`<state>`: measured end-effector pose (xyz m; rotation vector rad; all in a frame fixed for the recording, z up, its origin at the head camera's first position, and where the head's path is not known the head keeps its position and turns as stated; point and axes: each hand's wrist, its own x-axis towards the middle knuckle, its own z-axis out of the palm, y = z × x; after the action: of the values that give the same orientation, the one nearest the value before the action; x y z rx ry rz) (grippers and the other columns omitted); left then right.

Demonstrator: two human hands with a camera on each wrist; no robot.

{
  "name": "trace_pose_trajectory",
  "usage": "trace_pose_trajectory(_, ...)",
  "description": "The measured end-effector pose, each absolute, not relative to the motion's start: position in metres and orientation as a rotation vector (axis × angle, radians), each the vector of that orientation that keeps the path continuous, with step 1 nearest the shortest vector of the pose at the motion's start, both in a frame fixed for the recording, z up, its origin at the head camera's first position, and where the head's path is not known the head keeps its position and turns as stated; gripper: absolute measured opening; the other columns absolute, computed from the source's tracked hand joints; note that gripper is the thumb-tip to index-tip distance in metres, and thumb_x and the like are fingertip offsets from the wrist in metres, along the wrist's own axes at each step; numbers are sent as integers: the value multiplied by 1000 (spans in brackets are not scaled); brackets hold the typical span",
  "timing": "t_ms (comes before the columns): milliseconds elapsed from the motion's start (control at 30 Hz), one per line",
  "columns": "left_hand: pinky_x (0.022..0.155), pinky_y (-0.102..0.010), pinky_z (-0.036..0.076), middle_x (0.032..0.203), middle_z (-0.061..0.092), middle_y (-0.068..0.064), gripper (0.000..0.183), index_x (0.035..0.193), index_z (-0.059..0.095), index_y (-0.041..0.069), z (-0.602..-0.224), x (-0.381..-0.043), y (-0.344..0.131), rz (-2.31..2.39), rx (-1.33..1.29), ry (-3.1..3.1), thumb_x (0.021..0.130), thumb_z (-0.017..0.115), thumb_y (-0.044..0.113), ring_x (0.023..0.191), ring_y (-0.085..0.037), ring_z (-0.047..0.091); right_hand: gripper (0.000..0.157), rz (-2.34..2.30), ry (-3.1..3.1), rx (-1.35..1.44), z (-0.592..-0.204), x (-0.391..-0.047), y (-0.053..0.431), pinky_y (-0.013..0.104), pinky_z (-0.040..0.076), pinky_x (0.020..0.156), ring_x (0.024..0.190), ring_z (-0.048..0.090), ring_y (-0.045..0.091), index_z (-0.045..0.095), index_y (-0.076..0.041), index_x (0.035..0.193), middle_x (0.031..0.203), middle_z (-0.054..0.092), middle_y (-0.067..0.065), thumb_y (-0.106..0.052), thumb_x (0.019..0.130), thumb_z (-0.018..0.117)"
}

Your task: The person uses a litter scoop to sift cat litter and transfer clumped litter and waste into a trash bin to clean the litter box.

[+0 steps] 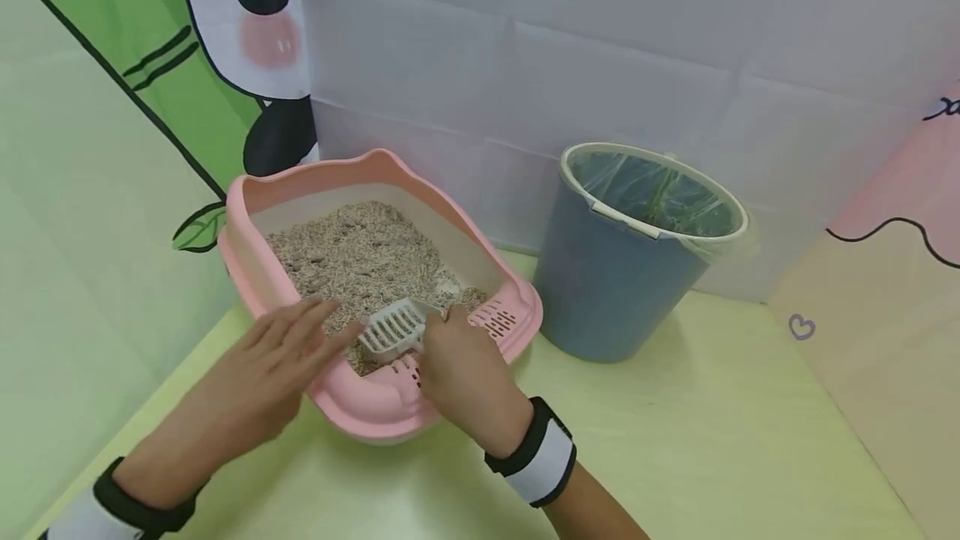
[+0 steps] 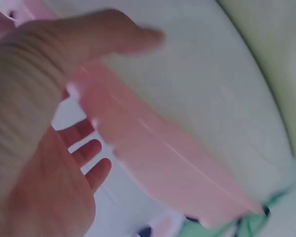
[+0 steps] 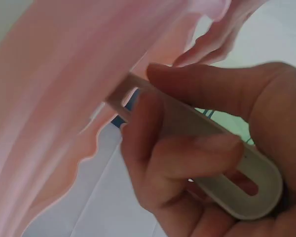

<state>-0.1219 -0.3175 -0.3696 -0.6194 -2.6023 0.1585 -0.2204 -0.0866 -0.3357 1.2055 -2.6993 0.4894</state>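
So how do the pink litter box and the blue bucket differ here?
The litter box is pink, broad and low; the bucket is blue, narrower and taller. The litter box contains grainy litter, while the bucket has a see-through liner. The right hand holds a scoop at the litter box; neither hand touches the bucket. Both are open-topped.

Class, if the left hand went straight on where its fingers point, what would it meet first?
Likely the pale scoop, close ahead of the left hand; depth is unclear, so the hand might pass over the scoop or meet the litter first.
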Motion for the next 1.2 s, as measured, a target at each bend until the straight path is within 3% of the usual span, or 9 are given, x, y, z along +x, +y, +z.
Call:
trace_pose_trajectory(100, 100, -59, 29, 137, 40, -29, 93, 143, 36, 8, -364, -130, -353, 192, -591, -2542, 58, 68, -7, 129, -42, 28, 21, 466, -2662, 1196, -337, -212, -98, 26, 46, 44, 58, 49, 15, 56, -2, 101, 81, 54, 9, -9, 83, 64)
trace_pose_trajectory(200, 94, -61, 34, 134, 42, -28, 89, 140, 40, 4, -359, -140, -385, 253, -593, -2478, 57, 69, -6, 126, -43, 31, 19, 396, -2574, 1245, -340, -201, -107, 27, 48, 41, 56, 51, 15, 56, -7, 99, 76, 55, 7, -8, 82, 64)
trace_pose_trajectory(333, 88, -65, 40, 128, 44, -31, 89, 134, 45, -1, -351, -156, -417, 300, -596, -2431, 50, 75, -5, 122, -48, 33, 16, 316, -2515, 1328, -340, -190, -117, 26, 52, 47, 61, 53, 15, 65, -13, 92, 77, 60, 7, -8, 77, 68)
trace_pose_trajectory(400, 88, -66, 40, 126, 45, -32, 87, 130, 47, -3, -350, -160, -429, 295, -604, -2429, 49, 76, -6, 120, -50, 34, 6, 296, -2501, 1353, -340, -184, -120, 27, 54, 50, 65, 55, 15, 68, -15, 88, 77, 62, 6, -17, 82, 68)
trace_pose_trajectory(500, 88, -66, 41, 125, 46, -33, 83, 125, 50, -4, -355, -161, -442, 243, -620, -2412, 46, 75, -13, 119, -51, 35, 27, 286, -2474, 1397, -342, -176, -123, 29, 56, 54, 74, 58, 18, 69, -17, 81, 78, 65, 5, -41, 89, 60)
trace_pose_trajectory(633, 86, -66, 42, 126, 44, -33, 80, 122, 50, -4, -358, -161, -444, 219, -605, -2416, 46, 70, -17, 123, -51, 31, 49, 237, -2425, 1366, -348, -169, -125, 29, 55, 48, 77, 57, 18, 66, -20, 78, 83, 64, 8, -68, 79, 53)
trace_pose_trajectory(767, 91, -67, 39, 127, 41, -36, 81, 123, 47, -6, -358, -170, -439, 227, -618, -2416, 46, 72, -6, 125, -52, 26, 57, 167, -2417, 1292, -350, -170, -125, 27, 54, 45, 76, 56, 17, 66, -22, 80, 86, 64, 8, -76, 66, 56)
trace_pose_trajectory(933, 91, -66, 40, 127, 40, -35, 82, 123, 45, -6, -368, -179, -440, 250, -602, -2417, 48, 76, 3, 126, -53, 24, 72, 1, -2445, 1185, -355, -168, -125, 25, 49, 39, 66, 51, 13, 66, -23, 83, 81, 57, 3, -86, 51, 50)
trace_pose_trajectory(1200, 72, -65, 51, 125, 43, -32, 78, 122, 47, -5, -377, -182, -434, 258, -519, -2408, 50, 76, 3, 129, -49, 24, 66, -10, -2500, 1199, -363, -178, -120, 26, 43, 35, 63, 47, 12, 64, -21, 90, 78, 50, 2, -78, 58, 62)
